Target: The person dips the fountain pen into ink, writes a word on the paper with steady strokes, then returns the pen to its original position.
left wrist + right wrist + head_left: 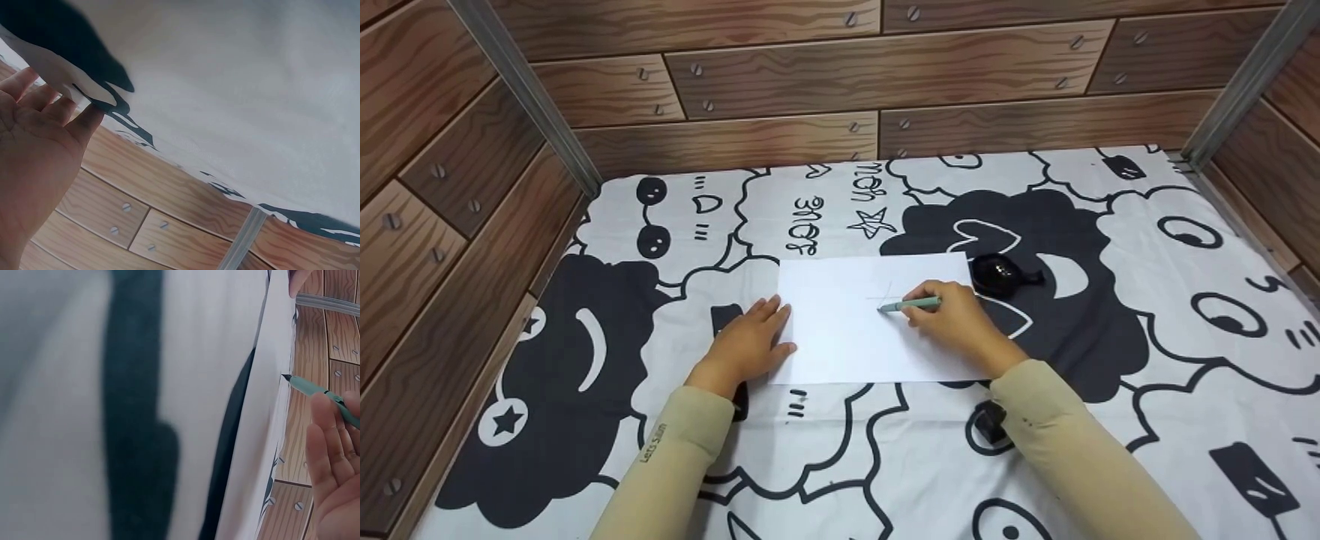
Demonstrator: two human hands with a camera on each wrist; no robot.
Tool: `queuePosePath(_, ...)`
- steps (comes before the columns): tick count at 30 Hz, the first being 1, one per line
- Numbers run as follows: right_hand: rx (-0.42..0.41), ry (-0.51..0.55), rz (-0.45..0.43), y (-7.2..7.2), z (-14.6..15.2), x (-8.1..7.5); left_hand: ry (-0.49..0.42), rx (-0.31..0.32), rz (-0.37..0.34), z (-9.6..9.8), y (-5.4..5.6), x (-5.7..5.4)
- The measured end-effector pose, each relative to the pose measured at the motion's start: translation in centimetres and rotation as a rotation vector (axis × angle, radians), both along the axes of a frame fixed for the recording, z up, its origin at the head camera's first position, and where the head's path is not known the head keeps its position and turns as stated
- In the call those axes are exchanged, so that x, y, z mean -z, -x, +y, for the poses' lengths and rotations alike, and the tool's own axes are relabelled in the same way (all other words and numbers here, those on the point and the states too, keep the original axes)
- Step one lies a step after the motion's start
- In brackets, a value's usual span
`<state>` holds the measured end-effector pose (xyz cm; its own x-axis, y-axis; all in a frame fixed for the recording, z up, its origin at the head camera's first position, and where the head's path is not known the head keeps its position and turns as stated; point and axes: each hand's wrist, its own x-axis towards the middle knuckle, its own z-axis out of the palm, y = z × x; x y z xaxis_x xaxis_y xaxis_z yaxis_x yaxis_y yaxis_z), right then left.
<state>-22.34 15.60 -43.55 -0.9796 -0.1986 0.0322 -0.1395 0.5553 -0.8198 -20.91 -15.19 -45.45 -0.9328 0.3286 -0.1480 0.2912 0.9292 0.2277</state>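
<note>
The right hand (956,315) pinches a green pen (911,304), its tip on the white paper (840,337) lying mid-cloth. The left hand (750,341) rests flat, fingers straight, on the paper's left edge. A black round object (997,274) sits just beyond the paper's right corner.

Wood-plank walls (780,75) enclose a black-and-white cartoon cloth (1185,300).

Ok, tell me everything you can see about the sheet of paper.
The paper is a plain white rectangular sheet, lying flat on the black-and-white cartoon cloth. A few faint pencil-like lines cross near its upper middle. The left hand rests flat on its left edge; the right hand rests on it, holding a green pen tip-down on the lines.
</note>
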Motion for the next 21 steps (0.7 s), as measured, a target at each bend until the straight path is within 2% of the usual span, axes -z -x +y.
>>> queuePosePath(10, -0.059, 0.027, 0.068, -0.3, -0.25, 0.21, -0.008, 0.007, 0.018, -0.06, -0.04, 0.08)
queuePosePath(17, -0.072, 0.035, 0.024, -0.44, -0.42, 0.43, -0.004, 0.0, 0.013, 0.04, -0.01, 0.08)
queuePosePath(21, -0.102, 0.042, 0.033, -0.51, -0.53, 0.55, 0.0, -0.009, 0.003, 0.09, 0.03, 0.09)
